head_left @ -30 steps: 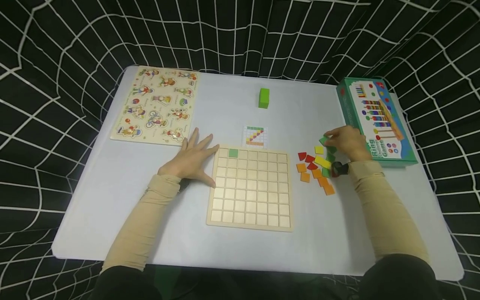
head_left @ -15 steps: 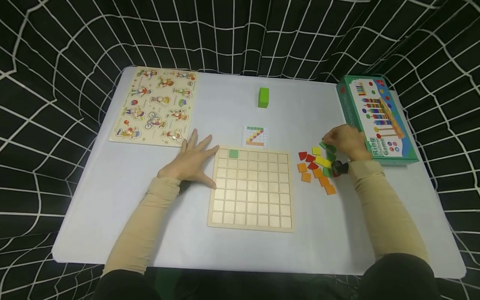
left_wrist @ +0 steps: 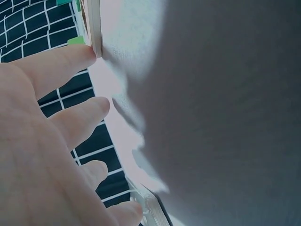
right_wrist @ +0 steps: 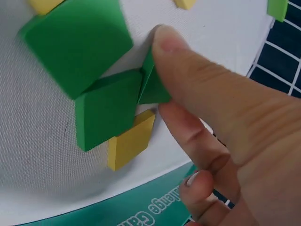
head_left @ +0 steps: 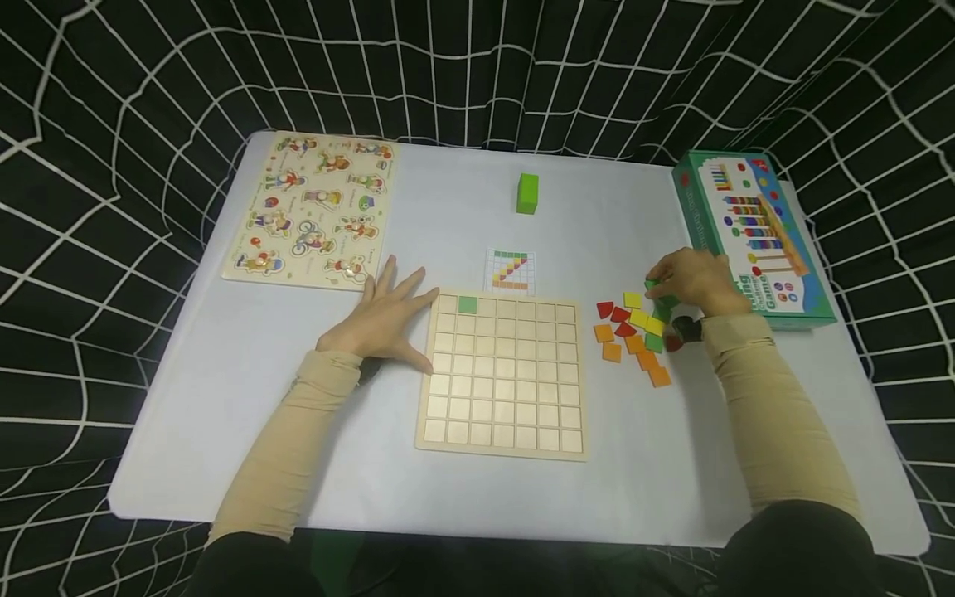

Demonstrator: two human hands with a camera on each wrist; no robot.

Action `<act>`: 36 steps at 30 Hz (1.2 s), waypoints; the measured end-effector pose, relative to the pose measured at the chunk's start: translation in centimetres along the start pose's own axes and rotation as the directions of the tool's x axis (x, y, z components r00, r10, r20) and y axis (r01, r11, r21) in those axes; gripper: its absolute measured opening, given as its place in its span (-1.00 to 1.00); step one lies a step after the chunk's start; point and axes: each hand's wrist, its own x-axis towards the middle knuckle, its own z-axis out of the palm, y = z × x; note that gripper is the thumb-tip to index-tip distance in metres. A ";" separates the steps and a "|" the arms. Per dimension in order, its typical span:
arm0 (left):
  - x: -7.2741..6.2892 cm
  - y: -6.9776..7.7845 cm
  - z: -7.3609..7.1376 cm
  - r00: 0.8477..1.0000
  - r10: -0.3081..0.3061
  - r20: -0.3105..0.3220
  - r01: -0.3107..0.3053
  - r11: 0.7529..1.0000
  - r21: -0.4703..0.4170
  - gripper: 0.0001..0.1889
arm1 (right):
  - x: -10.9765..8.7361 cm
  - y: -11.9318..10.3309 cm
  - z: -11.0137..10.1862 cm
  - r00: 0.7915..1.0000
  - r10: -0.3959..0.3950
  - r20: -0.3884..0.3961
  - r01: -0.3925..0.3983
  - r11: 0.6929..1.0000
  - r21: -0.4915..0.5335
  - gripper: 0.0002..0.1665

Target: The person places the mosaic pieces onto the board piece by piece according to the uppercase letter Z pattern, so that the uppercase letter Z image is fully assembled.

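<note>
In the head view my left hand [head_left: 376,319] lies with spread fingers against the left edge of a wooden grid board [head_left: 503,367]. The left wrist view has one fingertip [left_wrist: 84,54] touching the board's edge. A single green square tile [head_left: 467,305] sits in the board's top row. To the right of the board, my right hand [head_left: 697,282] pinches a green tile [right_wrist: 153,84] between thumb and forefinger. Below it lie more green tiles [right_wrist: 108,108], partly hidden by the hand in the head view. Yellow tiles [head_left: 637,318], red pieces [head_left: 620,314] and orange tiles [head_left: 612,352] lie nearby.
A small pattern card [head_left: 511,271] lies just behind the board. Further back stands a green block [head_left: 527,194]. A picture puzzle board [head_left: 313,211] occupies the back left, and a green game box [head_left: 757,240] stands close beyond my right hand. Netting surrounds the table.
The right hand stays among the green tiles, its fingers and the pinched tile shifting only slightly. My left hand keeps its place against the board.
</note>
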 end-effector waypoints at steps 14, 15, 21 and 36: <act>-0.1 -0.3 0.2 1.000 -0.003 0.007 0.002 1.000 0.008 0.34 | -0.9 -1.0 -0.4 0.996 -0.050 -0.076 0.056 0.995 0.081 -0.64; -0.2 -0.3 0.2 1.000 -0.004 0.007 0.004 1.000 0.008 0.34 | -0.9 -1.3 -0.5 0.994 -0.073 -0.087 0.080 0.994 0.081 -0.65; -0.1 -0.3 0.2 1.000 -0.001 0.002 0.001 1.000 0.005 0.33 | -0.4 -4.1 -0.2 0.974 -0.170 -0.149 0.186 0.977 0.104 -0.67; 0.2 -0.3 0.1 1.000 -0.009 0.005 0.008 1.000 0.009 0.34 | 1.3 -16.5 4.3 0.924 -0.382 -0.009 0.368 0.884 0.289 -0.83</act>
